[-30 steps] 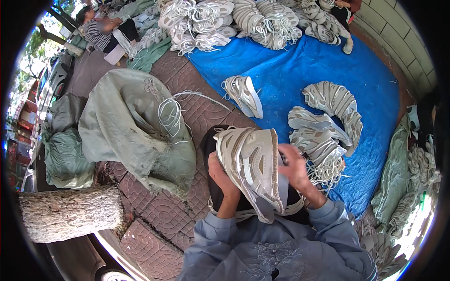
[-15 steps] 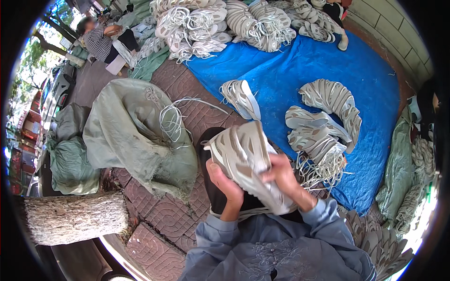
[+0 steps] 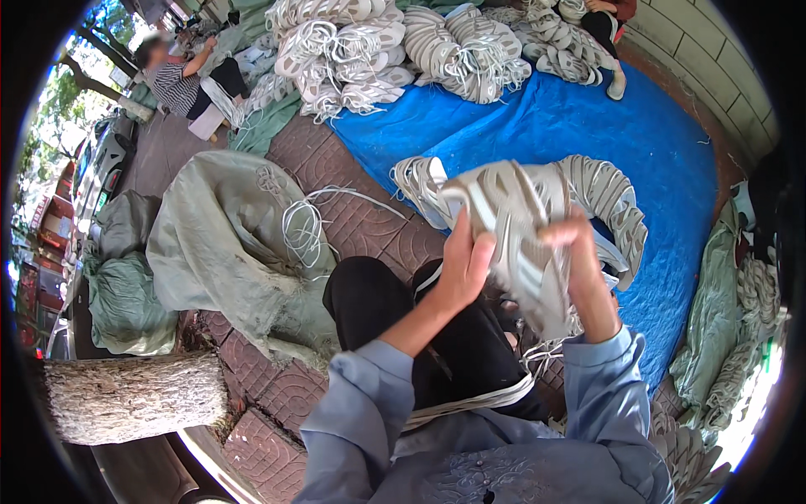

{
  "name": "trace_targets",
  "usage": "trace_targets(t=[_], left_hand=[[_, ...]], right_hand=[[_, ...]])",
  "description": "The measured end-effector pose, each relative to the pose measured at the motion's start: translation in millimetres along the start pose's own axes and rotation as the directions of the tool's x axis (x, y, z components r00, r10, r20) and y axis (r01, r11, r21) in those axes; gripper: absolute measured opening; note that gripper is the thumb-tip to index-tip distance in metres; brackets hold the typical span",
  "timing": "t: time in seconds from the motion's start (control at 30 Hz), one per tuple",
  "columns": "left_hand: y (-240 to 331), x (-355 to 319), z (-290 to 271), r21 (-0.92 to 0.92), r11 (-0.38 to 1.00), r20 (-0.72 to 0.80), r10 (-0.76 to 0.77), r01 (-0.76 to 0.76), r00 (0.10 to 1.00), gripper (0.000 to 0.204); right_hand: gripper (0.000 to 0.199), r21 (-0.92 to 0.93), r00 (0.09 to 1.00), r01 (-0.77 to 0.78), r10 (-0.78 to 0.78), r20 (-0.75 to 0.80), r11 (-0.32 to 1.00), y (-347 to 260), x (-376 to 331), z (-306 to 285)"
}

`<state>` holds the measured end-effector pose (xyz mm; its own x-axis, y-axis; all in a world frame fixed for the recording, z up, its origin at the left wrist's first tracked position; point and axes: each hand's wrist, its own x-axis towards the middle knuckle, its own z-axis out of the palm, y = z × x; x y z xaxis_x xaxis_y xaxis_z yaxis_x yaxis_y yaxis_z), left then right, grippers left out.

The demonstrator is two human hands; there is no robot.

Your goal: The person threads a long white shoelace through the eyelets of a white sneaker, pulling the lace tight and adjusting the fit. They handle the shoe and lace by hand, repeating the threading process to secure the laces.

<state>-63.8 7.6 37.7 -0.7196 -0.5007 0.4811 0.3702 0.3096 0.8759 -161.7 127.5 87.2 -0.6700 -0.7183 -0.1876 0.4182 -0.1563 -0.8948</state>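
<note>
Both hands hold a stack of pale shoe uppers up in the middle of the frame. The left hand grips its left edge, fingers closed on it. The right hand clamps the right edge. The blue tarp lies bare at upper right.

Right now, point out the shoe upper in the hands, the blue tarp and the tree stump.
shoe upper (image 3: 512, 227), head view, on its pale middle panel.
blue tarp (image 3: 537, 126), head view, on a bare stretch.
tree stump (image 3: 134, 396), head view, on its bark side.

Outdoor paved work yard: blue tarp, sacks.
</note>
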Motion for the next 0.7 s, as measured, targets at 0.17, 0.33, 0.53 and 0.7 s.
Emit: trace_targets(t=[0.17, 0.33, 0.53, 0.7], left_hand=[[-58, 72, -45, 0.699, 0.696, 0.303, -0.076, -0.167, 0.950, 0.038], [-146, 109, -127, 0.635, 0.742, 0.110, -0.362, 0.214, 0.926, 0.031], [-301, 85, -203, 0.749, 0.488, -0.123, -0.563, 0.448, 0.818, 0.042], [-414, 85, -197, 0.383, 0.536, -0.319, -0.687, 0.752, 0.653, 0.054]], right_hand=[[0.039, 0.072, 0.988, -0.025, 0.036, -0.153, 0.997, 20, 87, -4], [0.025, -0.192, 0.965, -0.080, 0.027, -0.262, 0.978, 97, 195, -49], [0.015, -0.736, 0.924, -0.221, -0.103, -0.368, 0.640, 198, 315, -74], [0.022, -0.516, 0.947, -0.266, 0.123, -0.295, 0.814, 253, 350, -60]])
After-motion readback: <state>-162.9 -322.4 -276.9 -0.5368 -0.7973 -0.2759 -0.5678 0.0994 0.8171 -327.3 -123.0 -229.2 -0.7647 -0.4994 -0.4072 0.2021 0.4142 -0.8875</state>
